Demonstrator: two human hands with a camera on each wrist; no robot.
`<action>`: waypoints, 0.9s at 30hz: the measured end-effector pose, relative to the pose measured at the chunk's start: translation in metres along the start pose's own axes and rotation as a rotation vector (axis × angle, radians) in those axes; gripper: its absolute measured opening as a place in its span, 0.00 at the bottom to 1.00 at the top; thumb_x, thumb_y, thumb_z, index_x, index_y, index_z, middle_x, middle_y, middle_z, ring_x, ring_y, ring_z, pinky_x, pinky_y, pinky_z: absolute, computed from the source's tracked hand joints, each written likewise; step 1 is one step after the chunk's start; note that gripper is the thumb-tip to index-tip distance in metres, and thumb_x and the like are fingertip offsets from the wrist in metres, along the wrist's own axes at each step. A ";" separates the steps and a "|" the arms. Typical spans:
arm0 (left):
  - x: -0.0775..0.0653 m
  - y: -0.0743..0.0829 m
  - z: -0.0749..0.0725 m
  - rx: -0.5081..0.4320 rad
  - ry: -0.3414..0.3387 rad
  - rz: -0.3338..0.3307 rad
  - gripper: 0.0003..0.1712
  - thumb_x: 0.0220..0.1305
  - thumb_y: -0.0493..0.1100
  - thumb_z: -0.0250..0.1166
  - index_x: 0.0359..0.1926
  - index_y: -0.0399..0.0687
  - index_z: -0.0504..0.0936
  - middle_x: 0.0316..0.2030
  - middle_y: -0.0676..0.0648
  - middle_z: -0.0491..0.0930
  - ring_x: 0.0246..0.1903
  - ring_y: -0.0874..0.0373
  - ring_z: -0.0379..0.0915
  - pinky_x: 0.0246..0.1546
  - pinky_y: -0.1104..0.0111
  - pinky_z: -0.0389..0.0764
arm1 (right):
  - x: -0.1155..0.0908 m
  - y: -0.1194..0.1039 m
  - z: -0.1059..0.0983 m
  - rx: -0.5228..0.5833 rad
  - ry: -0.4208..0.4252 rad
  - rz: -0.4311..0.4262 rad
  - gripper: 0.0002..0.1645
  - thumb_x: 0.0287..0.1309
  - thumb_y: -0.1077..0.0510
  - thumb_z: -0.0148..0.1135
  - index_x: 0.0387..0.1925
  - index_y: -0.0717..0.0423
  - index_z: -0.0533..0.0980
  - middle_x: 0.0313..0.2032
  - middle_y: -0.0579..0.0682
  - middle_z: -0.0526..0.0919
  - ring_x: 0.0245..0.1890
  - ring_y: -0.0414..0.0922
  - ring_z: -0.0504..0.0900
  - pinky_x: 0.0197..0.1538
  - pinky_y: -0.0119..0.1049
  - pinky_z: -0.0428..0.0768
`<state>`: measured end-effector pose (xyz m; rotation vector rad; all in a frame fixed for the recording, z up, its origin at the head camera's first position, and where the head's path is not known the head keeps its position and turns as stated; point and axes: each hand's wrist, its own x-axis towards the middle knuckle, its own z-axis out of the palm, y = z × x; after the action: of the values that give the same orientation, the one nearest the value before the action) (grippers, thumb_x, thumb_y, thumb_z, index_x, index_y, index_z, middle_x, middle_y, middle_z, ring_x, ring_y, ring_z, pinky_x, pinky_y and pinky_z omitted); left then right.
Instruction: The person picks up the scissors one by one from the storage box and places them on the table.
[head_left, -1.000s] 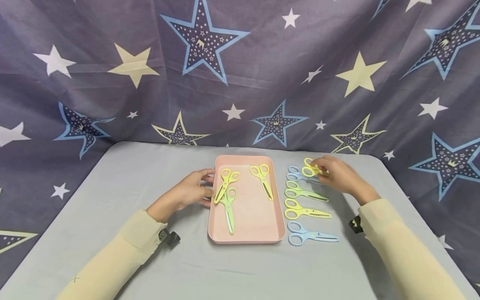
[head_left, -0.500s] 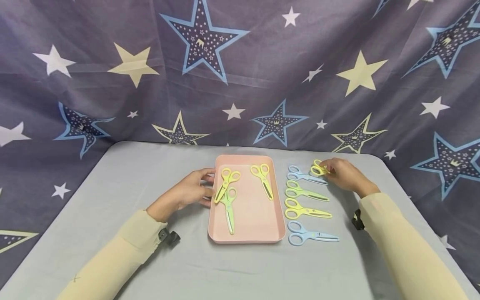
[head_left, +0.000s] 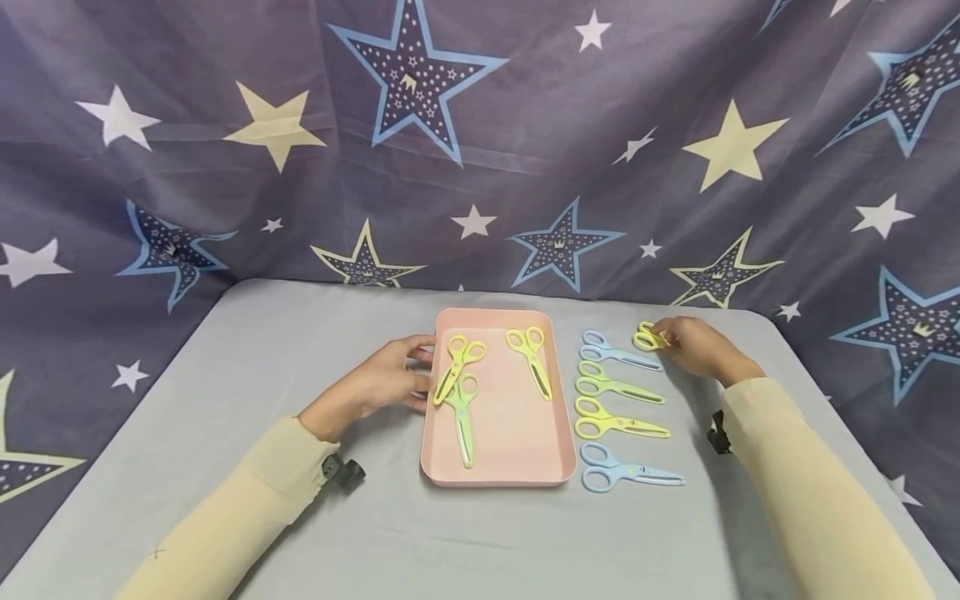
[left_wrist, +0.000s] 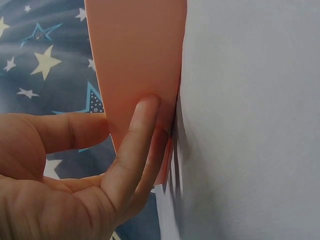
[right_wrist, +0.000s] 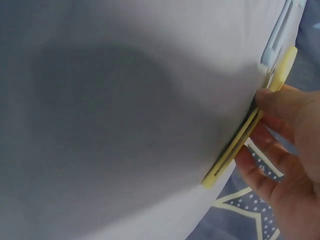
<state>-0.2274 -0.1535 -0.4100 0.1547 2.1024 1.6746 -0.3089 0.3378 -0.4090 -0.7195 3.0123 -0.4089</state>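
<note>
My right hand (head_left: 697, 346) pinches a pair of yellow scissors (right_wrist: 235, 147) by the middle, thumb on one side and fingers on the other, at the table's back right. In the head view their yellow handle loops point left. My left hand (head_left: 390, 375) touches the outer left wall of a pink tray (head_left: 498, 482) with fairly straight fingers, as the left wrist view shows. Inside the tray, yellow scissors (head_left: 454, 370) overlap green scissors (head_left: 462, 421) on the left. Another yellow pair (head_left: 535, 367) leans toward the right wall.
Right of the tray a column of scissors lies with handles to the left: blue scissors (head_left: 617, 353), green scissors (head_left: 617, 386), yellow scissors (head_left: 611, 422) and blue scissors (head_left: 622, 472). A star-patterned curtain (head_left: 450, 192) hangs behind the grey-covered table (head_left: 480, 550).
My right hand has moved the yellow scissors rightward, off their overlap with the top blue pair, to the table's back right. The left hand stays at the tray.
</note>
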 end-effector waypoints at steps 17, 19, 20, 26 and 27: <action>0.001 0.001 -0.001 0.014 0.012 -0.008 0.47 0.60 0.23 0.59 0.79 0.36 0.53 0.64 0.30 0.61 0.45 0.41 0.80 0.42 0.57 0.93 | -0.001 -0.002 -0.005 0.009 0.018 0.022 0.22 0.58 0.73 0.59 0.55 0.68 0.80 0.39 0.60 0.84 0.41 0.56 0.82 0.46 0.57 0.84; 0.001 0.001 0.000 0.014 0.013 -0.008 0.46 0.60 0.23 0.58 0.79 0.36 0.53 0.64 0.30 0.61 0.45 0.41 0.79 0.42 0.57 0.93 | 0.001 -0.010 -0.006 0.011 0.027 0.011 0.23 0.58 0.73 0.58 0.56 0.68 0.79 0.40 0.62 0.84 0.42 0.58 0.82 0.47 0.58 0.84; 0.001 0.001 0.000 0.014 0.013 -0.009 0.46 0.60 0.23 0.58 0.79 0.36 0.53 0.64 0.30 0.61 0.45 0.41 0.79 0.42 0.57 0.93 | 0.002 -0.015 -0.007 0.012 0.029 0.003 0.23 0.58 0.73 0.58 0.57 0.68 0.79 0.42 0.62 0.84 0.44 0.59 0.82 0.49 0.59 0.84; 0.000 0.002 0.000 0.018 0.016 -0.007 0.46 0.60 0.22 0.58 0.78 0.36 0.53 0.64 0.30 0.61 0.44 0.41 0.80 0.42 0.57 0.93 | 0.015 -0.058 -0.010 -0.045 0.057 -0.132 0.23 0.60 0.73 0.60 0.58 0.67 0.79 0.49 0.65 0.83 0.49 0.61 0.83 0.52 0.58 0.85; 0.000 0.002 0.000 0.018 0.017 -0.006 0.46 0.60 0.22 0.58 0.78 0.36 0.53 0.64 0.30 0.61 0.44 0.41 0.80 0.42 0.57 0.93 | 0.017 -0.067 -0.010 -0.059 0.058 -0.155 0.23 0.59 0.73 0.61 0.58 0.66 0.79 0.50 0.65 0.83 0.49 0.60 0.82 0.53 0.58 0.86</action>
<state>-0.2274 -0.1528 -0.4083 0.1397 2.1287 1.6590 -0.2955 0.2754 -0.3816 -0.9660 3.0452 -0.3515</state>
